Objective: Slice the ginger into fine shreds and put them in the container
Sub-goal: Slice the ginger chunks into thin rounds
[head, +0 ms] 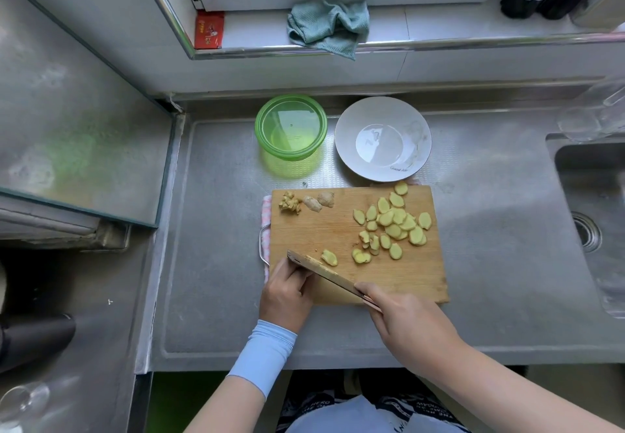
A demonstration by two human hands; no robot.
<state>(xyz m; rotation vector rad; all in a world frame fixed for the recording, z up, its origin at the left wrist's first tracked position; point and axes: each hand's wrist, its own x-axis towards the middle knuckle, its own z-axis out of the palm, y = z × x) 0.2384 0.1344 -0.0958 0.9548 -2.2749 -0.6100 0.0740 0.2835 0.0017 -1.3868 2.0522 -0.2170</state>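
Note:
A wooden cutting board (399,273) lies on the steel counter. Several pale yellow ginger slices (394,221) are scattered over its right half, and one slice (329,257) lies beside the blade. Ginger end pieces and peel (306,202) sit at the board's far left corner. My right hand (402,317) grips the handle of a cleaver (324,272), whose blade slants across the board's near left part. My left hand (287,292) holds the blade's front end with curled fingers. An empty green container (270,128) stands beyond the board.
A white bowl (348,148) sits to the right of the green container. A sink (588,202) is at the right. A green cloth (329,23) lies on the window ledge. A checked cloth (266,216) pokes out under the board's left edge.

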